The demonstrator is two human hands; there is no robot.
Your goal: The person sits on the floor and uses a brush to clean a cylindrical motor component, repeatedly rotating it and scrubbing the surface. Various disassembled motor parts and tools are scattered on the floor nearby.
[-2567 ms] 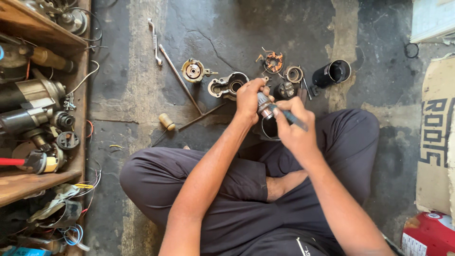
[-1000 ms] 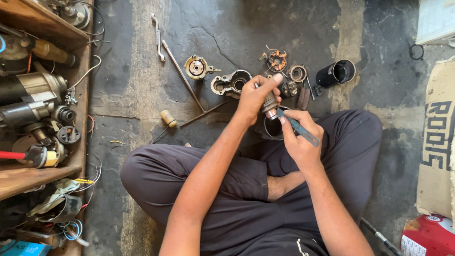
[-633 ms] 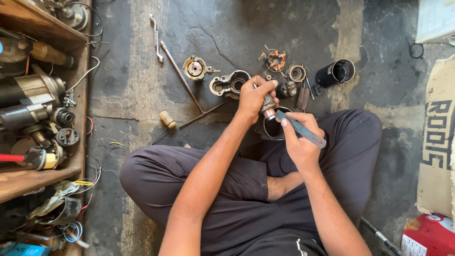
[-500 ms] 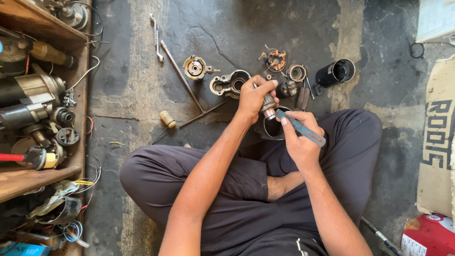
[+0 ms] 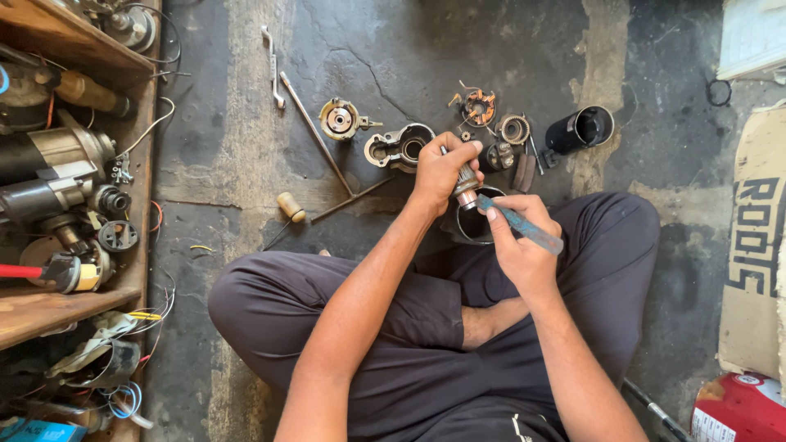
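Sitting cross-legged on the concrete floor (image 5: 246, 147), a small motor armature (image 5: 467, 182) is held over the lap, enclosed in the grip of the left hand (image 5: 440, 168). The grip of the right hand (image 5: 517, 237) is closed on a blue-handled tool (image 5: 524, 225), its tip touching the armature's lower end.

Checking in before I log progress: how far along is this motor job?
Done: motor stripped; housing, brush plate and black casing lie on the floor. In hand: left hand holds the armature, right hand works a blue tool against it. Left: nothing reassembled.
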